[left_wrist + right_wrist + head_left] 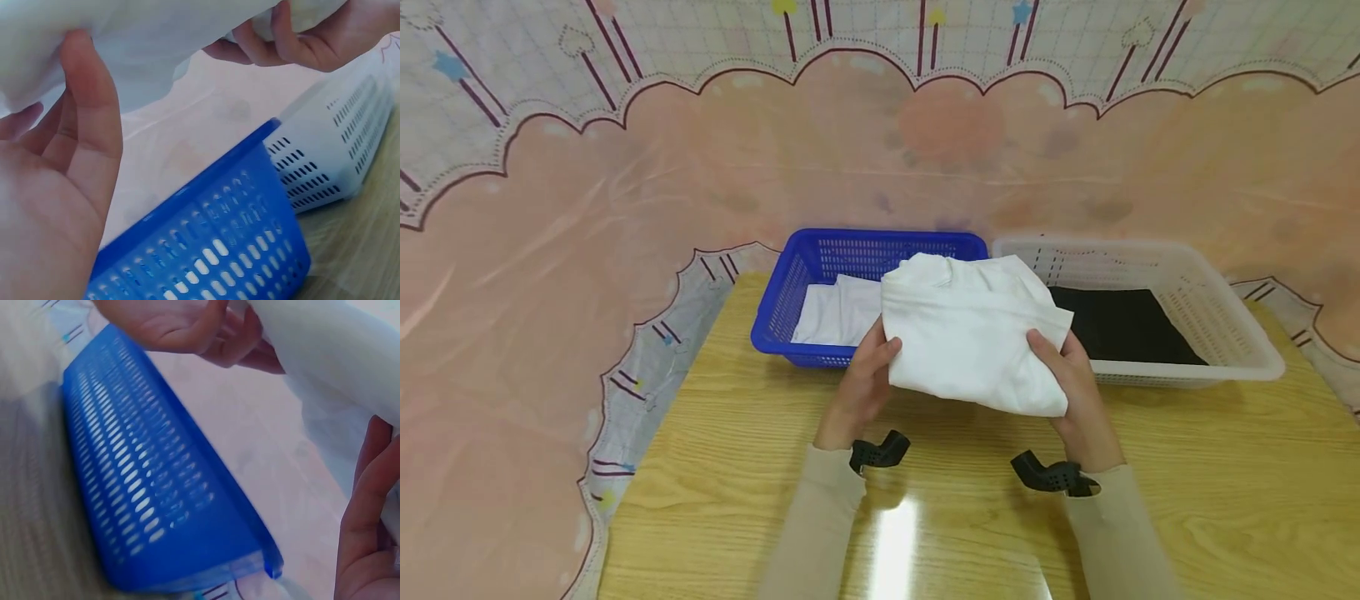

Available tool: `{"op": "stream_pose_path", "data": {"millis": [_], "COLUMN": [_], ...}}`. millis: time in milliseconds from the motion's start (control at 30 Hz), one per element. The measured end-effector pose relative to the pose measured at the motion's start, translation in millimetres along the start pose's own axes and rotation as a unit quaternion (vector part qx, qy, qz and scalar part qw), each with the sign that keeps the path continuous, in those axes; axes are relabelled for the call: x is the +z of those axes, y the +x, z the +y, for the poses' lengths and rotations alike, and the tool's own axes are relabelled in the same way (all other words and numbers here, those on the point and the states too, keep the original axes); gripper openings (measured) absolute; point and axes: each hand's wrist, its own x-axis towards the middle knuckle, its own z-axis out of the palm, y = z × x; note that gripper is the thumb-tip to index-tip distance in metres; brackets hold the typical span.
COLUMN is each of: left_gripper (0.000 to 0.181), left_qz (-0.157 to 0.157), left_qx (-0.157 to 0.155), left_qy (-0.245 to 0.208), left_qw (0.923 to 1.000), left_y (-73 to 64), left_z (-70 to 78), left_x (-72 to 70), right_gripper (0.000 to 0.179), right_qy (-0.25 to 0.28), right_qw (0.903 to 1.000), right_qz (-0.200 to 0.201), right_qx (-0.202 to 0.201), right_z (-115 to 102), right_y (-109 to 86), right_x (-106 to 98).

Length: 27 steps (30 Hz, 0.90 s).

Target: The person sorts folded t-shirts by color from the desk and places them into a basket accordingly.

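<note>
Both hands hold a folded white cloth point(973, 342) up in front of the two baskets. My left hand point(865, 379) grips its left edge, thumb on the near face and fingers behind. On the opposite edge, my right hand point(1075, 392) pinches it the same way, thumb on top. In the left wrist view the cloth point(144, 44) sags between the hands, above the blue basket's rim. Behind the cloth stands a blue basket point(775, 312) with folded white fabric point(831, 312) inside. The cloth overlaps part of both baskets in the head view.
A white basket point(1240, 333) stands right of the blue one and holds a folded black cloth point(1127, 325). Both are on a wooden table point(722, 483). A patterned pink curtain point(625, 192) hangs behind. Each wrist wears a black camera mount point(880, 450).
</note>
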Motion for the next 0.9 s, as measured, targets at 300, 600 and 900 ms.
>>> {"op": "stream_pose_path", "data": {"millis": [300, 600, 900], "left_gripper": [0.067, 0.062, 0.064], "left_qz": [0.029, 0.056, 0.090], "left_qx": [0.049, 0.041, 0.039], "left_qy": [0.033, 0.072, 0.077], "left_qw": [0.9979, 0.9950, 0.9922], "left_y": [14.1, 22.6, 15.5], "left_z": [20.0, 42.9, 50.6], "left_x": [1.7, -4.4, -15.2], "right_gripper": [0.042, 0.050, 0.052], "right_qy": [0.061, 0.168, 0.331], "right_qw": [0.9962, 0.9784, 0.9144], "right_qz": [-0.042, -0.095, -0.210], "right_qx": [-0.047, -0.074, -0.102], "right_z": [-6.6, -0.5, 14.6], "right_y": [24.3, 30.9, 35.2], "right_x": [16.4, 22.8, 37.2]}}
